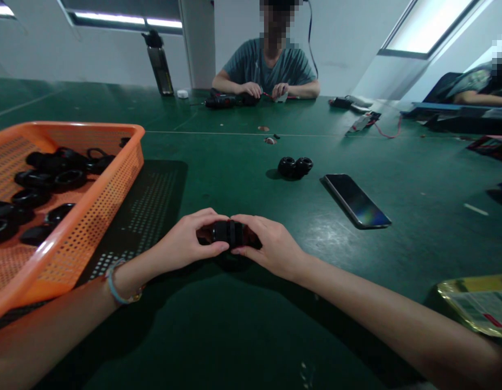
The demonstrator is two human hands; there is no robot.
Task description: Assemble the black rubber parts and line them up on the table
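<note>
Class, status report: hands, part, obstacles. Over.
Left hand and right hand both gripping black part. Held above green table. Nothing in the way.

A small black plastic part (230, 233), round and ribbed like a threaded fitting, lies on its side with its axis running left to right, lifted just above the green tabletop (243, 179). A narrow groove rings its middle, so it reads as two short black pieces butted end to end. Its ends are hidden, and finer detail cannot be told.
</note>
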